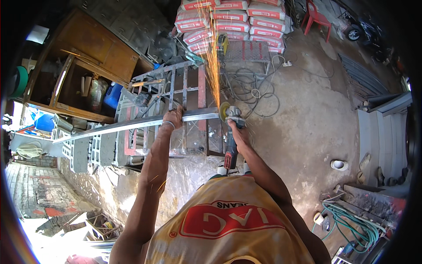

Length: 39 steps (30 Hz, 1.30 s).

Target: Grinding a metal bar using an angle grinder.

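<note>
My left hand (173,117) is wrapped round a long metal bar (127,125), near its right end. The bar lies across a metal rack (184,89) and stretches far to the left. My right hand (238,133) grips an angle grinder (231,147), which points away from me. Its disc (224,111) touches the bar's right end. A stream of orange sparks (212,72) flies up and away from that contact. A few sparks also show by my left forearm.
Stacked red-and-white sacks (229,22) stand at the far side. Coiled cables (255,90) lie on the floor right of the rack. A wooden cabinet (96,39) and concrete blocks (81,152) are at left. A green hose (358,224) lies at lower right.
</note>
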Tool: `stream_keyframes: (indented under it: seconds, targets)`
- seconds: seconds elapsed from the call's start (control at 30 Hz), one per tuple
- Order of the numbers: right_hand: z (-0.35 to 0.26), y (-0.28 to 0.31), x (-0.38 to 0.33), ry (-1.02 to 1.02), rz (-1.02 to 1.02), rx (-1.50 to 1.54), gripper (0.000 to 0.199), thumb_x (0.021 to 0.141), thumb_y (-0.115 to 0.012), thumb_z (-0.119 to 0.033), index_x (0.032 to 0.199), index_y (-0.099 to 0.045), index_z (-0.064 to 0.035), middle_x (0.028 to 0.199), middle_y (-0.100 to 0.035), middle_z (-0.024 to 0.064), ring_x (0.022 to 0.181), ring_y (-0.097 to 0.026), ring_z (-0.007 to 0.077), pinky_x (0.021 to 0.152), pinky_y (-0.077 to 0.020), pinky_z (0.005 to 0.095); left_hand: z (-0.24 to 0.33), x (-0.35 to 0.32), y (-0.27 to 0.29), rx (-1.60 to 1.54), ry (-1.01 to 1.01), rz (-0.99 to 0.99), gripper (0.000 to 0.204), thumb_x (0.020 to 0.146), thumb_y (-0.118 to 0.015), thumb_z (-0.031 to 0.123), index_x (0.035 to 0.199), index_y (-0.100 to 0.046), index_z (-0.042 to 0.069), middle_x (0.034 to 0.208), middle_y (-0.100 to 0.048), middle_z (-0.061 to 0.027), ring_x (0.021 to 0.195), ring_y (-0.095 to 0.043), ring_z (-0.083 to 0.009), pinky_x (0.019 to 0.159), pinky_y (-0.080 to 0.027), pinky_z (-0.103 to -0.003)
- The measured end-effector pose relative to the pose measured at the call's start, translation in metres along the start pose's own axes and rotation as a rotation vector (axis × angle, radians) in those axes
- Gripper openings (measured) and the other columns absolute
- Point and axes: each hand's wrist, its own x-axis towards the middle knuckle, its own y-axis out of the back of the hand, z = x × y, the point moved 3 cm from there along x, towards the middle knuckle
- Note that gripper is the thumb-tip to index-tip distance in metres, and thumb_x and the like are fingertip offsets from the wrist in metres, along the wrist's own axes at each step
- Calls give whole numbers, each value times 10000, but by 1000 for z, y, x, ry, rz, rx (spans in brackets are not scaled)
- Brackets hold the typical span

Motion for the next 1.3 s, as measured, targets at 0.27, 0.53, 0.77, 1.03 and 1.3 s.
stream_keyframes:
  seconds: [0.27, 0.53, 0.77, 1.03, 1.3]
  targets:
    - [8, 0, 22, -31, -17, -29, 522, 841, -798, -513, 1073, -681, -60, 789, -670, 80, 602, -664, 180, 547, -558, 358, 5, -4, 5, -13, -3, 19, 580, 869, -593, 178, 1401, -453, -7, 1127, -723, -263, 1064, -705, -411, 956, -549, -475]
    - [12, 1, 23, -55, -38, 21, 528, 834, -805, -500, 1048, -644, -45, 744, -655, 85, 569, -660, 189, 514, -556, 352, 11, -7, 10, -26, 1, 45, 417, 876, -575, 149, 1264, -473, 37, 1075, -732, -253, 1034, -713, -398, 951, -540, -475]
    - [11, -4, 33, -77, -43, 22, 528, 833, -809, -484, 1083, -647, -48, 763, -639, 68, 586, -656, 184, 534, -564, 368, 5, -13, -1, -97, -22, 191, 370, 849, -639, 122, 1173, -465, 76, 1000, -718, -243, 980, -695, -432, 889, -538, -517]
    - [29, 1, 63, -57, 63, -16, 582, 817, -821, -523, 1116, -643, -56, 839, -640, 60, 641, -661, 190, 567, -570, 387, 11, -19, -13, -116, -33, 375, 402, 808, -721, 100, 1115, -462, 88, 1003, -687, -210, 984, -649, -443, 897, -472, -507]
    - [16, -4, 38, -178, -36, 64, 584, 807, -829, -529, 1099, -639, -60, 798, -641, 69, 614, -655, 196, 557, -571, 381, 15, -28, -17, -90, -77, 273, 415, 823, -637, 77, 1226, -538, 71, 1244, -619, -158, 1212, -560, -358, 1012, -428, -461]
